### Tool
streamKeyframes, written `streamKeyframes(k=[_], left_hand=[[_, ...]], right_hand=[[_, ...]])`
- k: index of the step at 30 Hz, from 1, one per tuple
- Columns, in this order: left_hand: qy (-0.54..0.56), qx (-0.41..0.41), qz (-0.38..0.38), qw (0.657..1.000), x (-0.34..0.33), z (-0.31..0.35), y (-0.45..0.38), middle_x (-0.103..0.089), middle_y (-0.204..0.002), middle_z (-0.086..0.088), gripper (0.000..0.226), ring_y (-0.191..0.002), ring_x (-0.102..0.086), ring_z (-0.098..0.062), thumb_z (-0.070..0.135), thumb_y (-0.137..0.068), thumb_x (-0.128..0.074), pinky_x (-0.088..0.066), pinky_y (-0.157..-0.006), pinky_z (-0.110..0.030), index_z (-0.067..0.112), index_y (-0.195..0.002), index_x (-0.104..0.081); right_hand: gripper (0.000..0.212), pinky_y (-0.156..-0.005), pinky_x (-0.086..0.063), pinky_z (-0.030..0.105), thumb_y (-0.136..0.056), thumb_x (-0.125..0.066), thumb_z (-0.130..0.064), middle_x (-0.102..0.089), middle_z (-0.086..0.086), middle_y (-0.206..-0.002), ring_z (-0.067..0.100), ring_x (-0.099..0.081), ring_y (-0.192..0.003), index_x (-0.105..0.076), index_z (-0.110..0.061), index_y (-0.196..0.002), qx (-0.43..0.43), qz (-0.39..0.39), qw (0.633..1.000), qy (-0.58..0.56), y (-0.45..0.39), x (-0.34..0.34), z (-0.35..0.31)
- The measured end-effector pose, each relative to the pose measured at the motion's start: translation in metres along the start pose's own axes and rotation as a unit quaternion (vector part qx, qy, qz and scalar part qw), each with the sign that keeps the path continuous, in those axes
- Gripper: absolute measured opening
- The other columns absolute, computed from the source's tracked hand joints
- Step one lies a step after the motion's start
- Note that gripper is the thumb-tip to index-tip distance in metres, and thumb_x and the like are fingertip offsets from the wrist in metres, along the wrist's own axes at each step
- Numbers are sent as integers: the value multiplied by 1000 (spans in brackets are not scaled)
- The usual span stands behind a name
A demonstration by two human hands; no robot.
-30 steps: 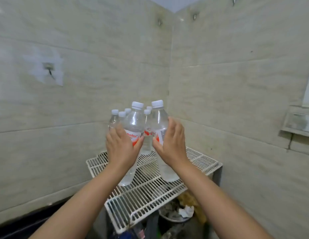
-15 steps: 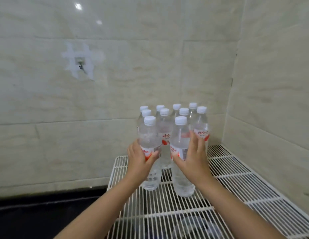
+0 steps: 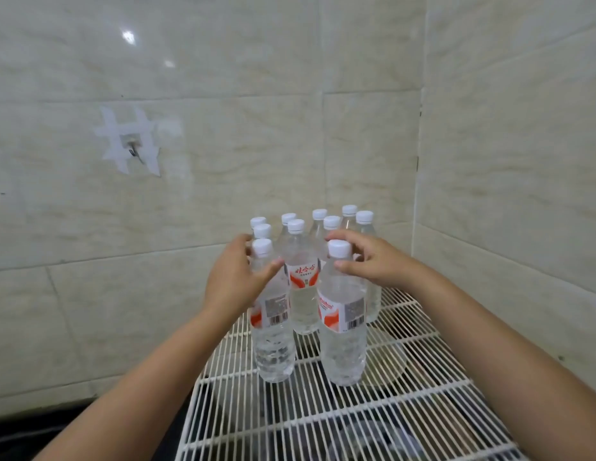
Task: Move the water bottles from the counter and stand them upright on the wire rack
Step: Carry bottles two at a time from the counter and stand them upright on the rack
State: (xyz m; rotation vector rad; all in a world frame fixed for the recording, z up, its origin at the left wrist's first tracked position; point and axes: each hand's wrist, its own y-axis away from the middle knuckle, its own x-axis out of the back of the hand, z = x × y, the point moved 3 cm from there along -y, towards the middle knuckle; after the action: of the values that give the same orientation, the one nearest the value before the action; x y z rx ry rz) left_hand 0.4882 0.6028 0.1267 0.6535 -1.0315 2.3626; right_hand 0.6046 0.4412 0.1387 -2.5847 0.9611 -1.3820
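Note:
Two clear water bottles with white caps and red-and-white labels stand upright at the front of a white wire rack (image 3: 323, 422). My left hand (image 3: 235, 281) wraps around the shoulder of the front left bottle (image 3: 273, 341), thumb across its front. My right hand (image 3: 373, 261) holds the front right bottle (image 3: 343, 341) at the neck, just below the cap, with the fingers curled behind it. Several more bottles (image 3: 303, 281) of the same kind stand upright in rows behind these two, toward the corner.
Tiled walls meet in a corner just behind and to the right of the rack. A taped hook (image 3: 133, 151) sits on the left wall. A dark counter edge (image 3: 40, 437) lies at the lower left. Dim shapes show under the rack wires.
Both bottles came down onto the rack in front of the rows. My hands slid up from the bottle bodies to the shoulders and necks. The view moved closer.

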Motion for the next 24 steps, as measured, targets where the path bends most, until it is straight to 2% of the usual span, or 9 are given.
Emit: streamKeyframes(k=[2,4,7,10,13,15,18,21,24], left_hand=[[-123,-14,-13,992,-2,15,-9,-62,-118,-10,58,-104,-58,-27,43,-81,-64,-46,-78,-35,8,-125,-48],[-171,-28,-20,985,-3,22,-15,-66,-113,-12,49,-104,-59,-31,41,-83,-63,-46,-77,-35,8,-118,-56],[-71,-92,-85,990,-2,22,-21,-68,-110,-11,41,-100,-62,-26,24,-81,-69,-46,-80,-31,9,-118,-60],[61,-86,-199,974,2,18,-25,-61,-117,-10,54,-99,-58,-17,4,-83,-65,-45,-92,-31,7,-133,-46],[-6,-115,-218,969,0,17,-29,-57,-105,-4,43,-99,-56,-21,8,-86,-60,-43,-83,-27,11,-128,-50],[-64,-135,-201,968,-5,24,-27,-60,-105,-5,42,-99,-57,-23,20,-85,-63,-42,-79,-28,13,-125,-52],[-154,-112,-144,971,-12,30,-21,-62,-120,-7,54,-106,-58,-27,35,-83,-64,-45,-81,-33,18,-131,-46],[-155,-84,-99,979,-12,32,-23,-62,-122,-9,49,-110,-57,-28,32,-86,-61,-45,-82,-33,18,-131,-48],[-131,-49,-94,986,-6,33,-29,-58,-129,-9,47,-116,-54,-27,25,-87,-61,-44,-88,-32,14,-131,-49]], right_hand=[[35,-82,-42,30,-84,-64,-21,-62,6,-113,19,-56,-98,-55,-14,-117,-1,56,997,57,-1,2,-4],[29,-68,-39,29,-77,-70,-33,-64,7,-93,22,-56,-83,-57,-13,-93,-27,150,981,122,1,3,-9],[39,-65,-34,27,-74,-68,-47,-62,5,-91,25,-57,-87,-50,-15,-87,-66,203,954,211,3,0,-10],[52,-72,-41,30,-77,-63,-51,-60,7,-114,28,-57,-105,-53,-16,-114,-62,142,956,251,-4,1,-9],[56,-98,-41,34,-82,-63,-35,-47,8,-137,24,-46,-124,-45,-15,-131,-13,8,972,237,-2,3,-17],[58,-103,-36,31,-85,-60,-23,-42,5,-143,22,-41,-129,-38,-15,-138,2,-59,969,240,3,10,-24],[50,-83,-38,22,-89,-56,-16,-52,3,-132,16,-48,-110,-41,-17,-137,-21,-89,964,250,5,21,-30],[33,-58,-35,25,-87,-58,-19,-54,1,-96,16,-48,-87,-57,-11,-119,-31,-38,967,249,-5,18,-32],[25,-51,-35,23,-87,-57,-21,-61,10,-95,25,-56,-79,-60,-5,-106,-59,-3,965,256,-21,9,-29]])
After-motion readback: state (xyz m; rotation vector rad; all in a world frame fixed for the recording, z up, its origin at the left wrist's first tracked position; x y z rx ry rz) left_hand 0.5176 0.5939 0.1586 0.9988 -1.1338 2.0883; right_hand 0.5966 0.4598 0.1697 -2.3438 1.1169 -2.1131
